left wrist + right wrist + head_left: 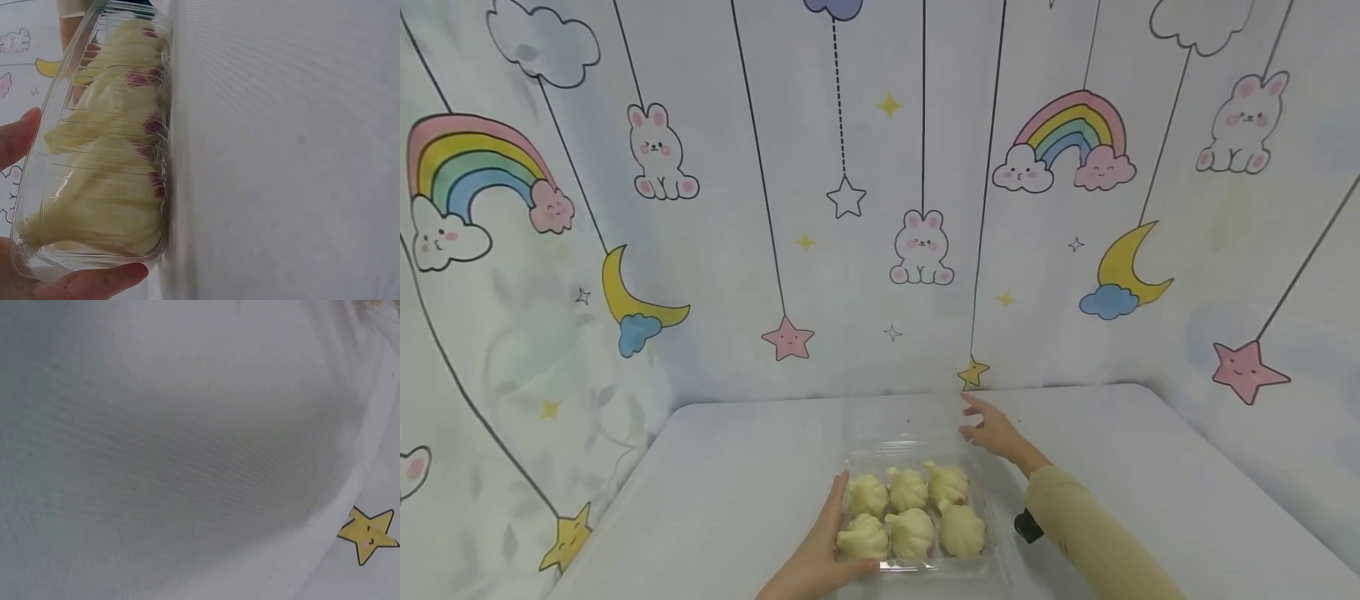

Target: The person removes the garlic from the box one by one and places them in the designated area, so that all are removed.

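A clear plastic box [983, 558] stands on the white table, filled with several pale yellow, garlic-shaped pieces [912, 533]. Purple patches mark their lower parts [153, 123] in the left wrist view. My left hand [823, 542] grips the near left corner of the box, thumb along the front and fingers up the left side. Behind the box on its right, my right hand [996, 433] reaches out with fingers extended and slightly spread, next to the faint outline of the clear lid [887, 446]. The right wrist view does not show the right hand.
The white tabletop [737, 467] runs back to a wall cloth [850, 275] printed with rabbits, stars, moons and rainbows. A small black object [1028, 526] shows beside the right sleeve [1090, 533].
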Available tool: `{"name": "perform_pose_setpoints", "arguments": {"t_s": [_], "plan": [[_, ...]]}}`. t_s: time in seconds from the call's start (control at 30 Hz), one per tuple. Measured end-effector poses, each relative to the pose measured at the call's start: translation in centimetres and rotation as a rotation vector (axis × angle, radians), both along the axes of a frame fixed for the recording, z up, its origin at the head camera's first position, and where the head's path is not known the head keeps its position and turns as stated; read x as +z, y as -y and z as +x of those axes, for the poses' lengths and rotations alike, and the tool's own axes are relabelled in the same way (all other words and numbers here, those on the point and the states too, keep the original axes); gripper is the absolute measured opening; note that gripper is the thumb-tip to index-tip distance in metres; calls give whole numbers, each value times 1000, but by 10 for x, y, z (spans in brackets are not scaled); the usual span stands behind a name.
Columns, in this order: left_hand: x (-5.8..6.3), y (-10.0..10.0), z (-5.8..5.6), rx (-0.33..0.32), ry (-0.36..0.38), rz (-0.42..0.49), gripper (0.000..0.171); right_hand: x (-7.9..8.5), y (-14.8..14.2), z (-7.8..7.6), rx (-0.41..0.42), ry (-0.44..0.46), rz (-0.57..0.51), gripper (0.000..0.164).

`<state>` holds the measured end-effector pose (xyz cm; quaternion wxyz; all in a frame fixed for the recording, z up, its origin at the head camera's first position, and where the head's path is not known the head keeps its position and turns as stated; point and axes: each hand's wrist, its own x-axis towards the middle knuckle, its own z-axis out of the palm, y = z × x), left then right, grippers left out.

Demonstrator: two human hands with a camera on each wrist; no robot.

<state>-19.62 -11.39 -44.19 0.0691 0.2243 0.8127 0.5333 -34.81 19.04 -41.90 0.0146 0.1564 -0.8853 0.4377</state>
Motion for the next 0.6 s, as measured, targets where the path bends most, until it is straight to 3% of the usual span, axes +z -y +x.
{"name": "perform_pose_setpoints", "arguments": {"t_s": [0.6], "plan": [[1, 1, -1, -16, -12, 14, 108, -7, 0, -2, -29, 129, -17, 54]]}}
